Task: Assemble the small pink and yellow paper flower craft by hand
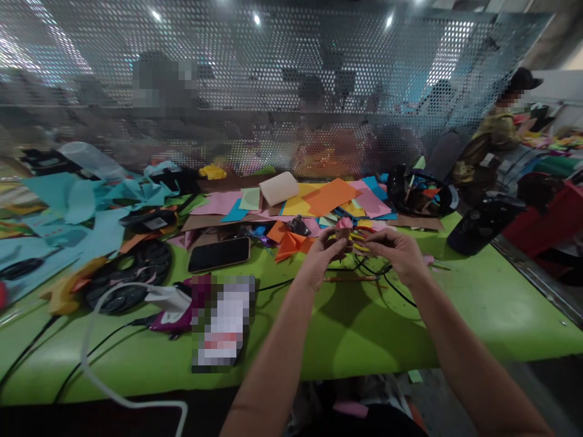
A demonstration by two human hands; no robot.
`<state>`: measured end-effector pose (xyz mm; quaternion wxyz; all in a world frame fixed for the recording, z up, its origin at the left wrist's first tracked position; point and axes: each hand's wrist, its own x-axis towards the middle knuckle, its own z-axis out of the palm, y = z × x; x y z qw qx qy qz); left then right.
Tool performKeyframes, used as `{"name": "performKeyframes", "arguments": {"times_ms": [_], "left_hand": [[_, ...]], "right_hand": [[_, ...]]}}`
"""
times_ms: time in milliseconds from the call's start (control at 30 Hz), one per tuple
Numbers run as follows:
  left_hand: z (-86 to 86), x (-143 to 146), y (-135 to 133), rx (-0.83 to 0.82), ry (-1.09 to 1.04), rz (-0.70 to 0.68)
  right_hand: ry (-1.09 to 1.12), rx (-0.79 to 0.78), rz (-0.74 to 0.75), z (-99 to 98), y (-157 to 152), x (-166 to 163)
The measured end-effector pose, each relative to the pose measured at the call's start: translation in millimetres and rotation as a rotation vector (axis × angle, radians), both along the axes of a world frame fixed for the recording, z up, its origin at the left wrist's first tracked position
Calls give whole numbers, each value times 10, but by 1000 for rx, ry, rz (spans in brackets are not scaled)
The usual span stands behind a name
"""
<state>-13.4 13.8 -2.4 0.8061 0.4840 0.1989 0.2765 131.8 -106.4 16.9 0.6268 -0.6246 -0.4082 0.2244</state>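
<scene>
Above the green table (364, 340), my left hand (322, 258) pinches a small rolled paper piece (344, 227), pink at the top and brown below. Close to its right, my right hand (395, 250) is closed, fingers pressed together beside slim yellow and red parts (362, 240). Whether these parts are in its grip or lie behind, I cannot tell. A thin brown stick (353, 278) and black cables (401, 294) lie beneath the hands. Orange folded paper (291, 243) sits left of my left hand.
Coloured paper sheets (330, 195) and a paper roll (279, 189) lie along the perforated metal screen (255, 133). Left are a phone (219, 254), a yellow glue gun (73, 288), a black spool (136, 273) and a power strip (177, 312). A dark cup (473, 227) stands right.
</scene>
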Motion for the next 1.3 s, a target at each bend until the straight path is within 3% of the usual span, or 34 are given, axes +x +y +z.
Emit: {"name": "performKeyframes", "arguments": {"times_ms": [1300], "left_hand": [[-19,9,-8,12,34,0]], "right_hand": [[112,58,6,59,-10,-10]]}}
